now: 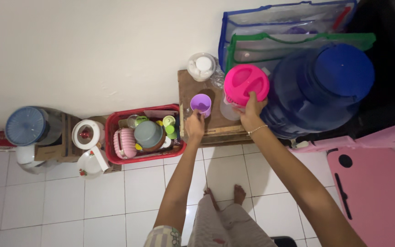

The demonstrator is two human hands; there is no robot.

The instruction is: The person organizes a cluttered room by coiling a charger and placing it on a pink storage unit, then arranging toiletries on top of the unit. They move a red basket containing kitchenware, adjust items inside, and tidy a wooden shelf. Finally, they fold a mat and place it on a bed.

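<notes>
- The blue water jug at upper right should be left undisturbed.
- The pink-lidded pitcher, upper centre, is grasped by the right hand; a level grip is advised.
- The purple cup, just left, is steadied by the left hand, fingers closed on it.

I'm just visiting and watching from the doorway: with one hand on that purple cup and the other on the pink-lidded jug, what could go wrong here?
The purple cup sits near the wooden stand's front edge; the left hand could nudge it off onto the tiles.

The right hand grips the jug only at its pink lid; if it lifts there, the lid might come loose.

The big blue water bottle crowds the jug, so tipping room looks tight and water may spill.
</notes>
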